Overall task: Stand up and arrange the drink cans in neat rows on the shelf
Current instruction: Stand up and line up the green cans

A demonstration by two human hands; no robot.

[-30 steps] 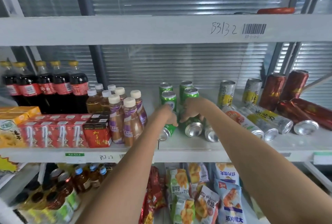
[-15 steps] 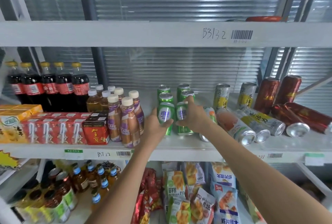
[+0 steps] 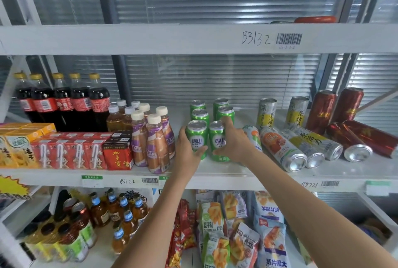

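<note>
Both front green cans now stand upright at the shelf's front, whereas a second ago they lay on their sides under the hands; half a second ago they were already raised but set closer to the row behind. Left front can and right front can stand side by side, just apart, on the middle shelf; four more green cans stand upright in two columns at 12 o'clock from them, forming a two-wide, three-deep block. Left hand wraps the left front can from its 9 o'clock side, thumb across the lower front, fingers curled round the wall; right hand clasps the right front can from its 3 o'clock side, index finger reaching up to the can behind, thumb low on the front. At 3 o'clock from the block, an orange-and-white can and two yellow-and-silver cans lie on their sides, bases toward the camera; two yellow-and-silver cans stand upright behind them; further right, two red cans stand and two red cans lie tipped. At 9 o'clock stand brown coffee bottles; beyond them, red drink cartons and cola bottles.
</note>
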